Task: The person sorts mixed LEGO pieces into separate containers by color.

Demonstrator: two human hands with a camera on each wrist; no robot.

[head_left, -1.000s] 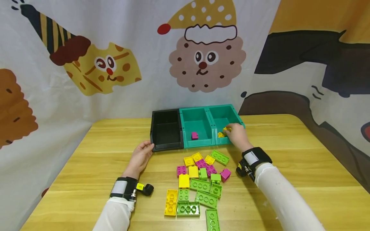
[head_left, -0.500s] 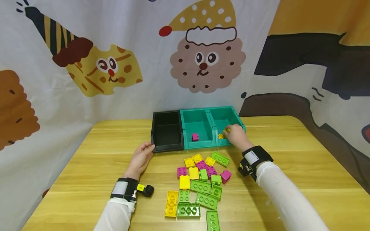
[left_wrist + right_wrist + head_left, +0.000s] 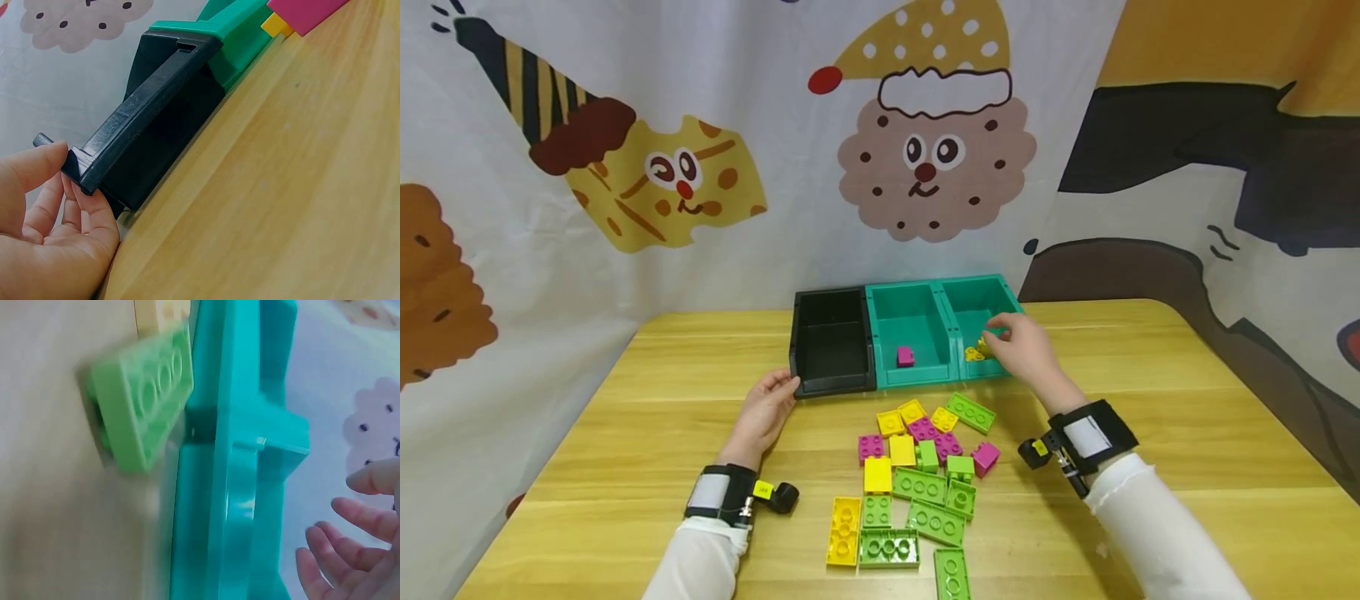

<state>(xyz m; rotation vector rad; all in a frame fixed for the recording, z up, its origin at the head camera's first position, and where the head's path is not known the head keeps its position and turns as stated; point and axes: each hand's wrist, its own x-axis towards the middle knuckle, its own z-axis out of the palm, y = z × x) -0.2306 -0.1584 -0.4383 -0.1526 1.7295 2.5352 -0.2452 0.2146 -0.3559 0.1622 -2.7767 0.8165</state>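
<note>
Toy bricks (image 3: 920,486) lie loose on the tabletop (image 3: 662,433), scattered on the person's side of the black bin (image 3: 835,384), the middle teal bin (image 3: 910,307) and the right teal bin (image 3: 979,296), which stand side by side. The right hand (image 3: 1026,350) is over the right teal bin, fingers loosely parted; the right wrist view shows nothing between them. Yellow pieces (image 3: 974,354) lie in that bin, just below its fingertips.

From this hand the scatter lies toward the person and to the left, with the bin's front edge between, so any reach there would have to clear that edge first. Nearest to it outside the bins is a long lime brick (image 3: 971,413), hollow face up. Its long axis runs slantwise, far left to near right; a pinch across its narrow width, one finger near-left and one far-right, looks easier than an end-to-end grip. A magenta brick (image 3: 985,458) lies nearer the person, at the scatter's right edge.

The left hand (image 3: 765,419) pinches the near left corner of the black bin, thumb at the rim, fingers curled beneath. It is closer to the scatter's left edge, yet occupied; the right hand is the freer one.
</note>
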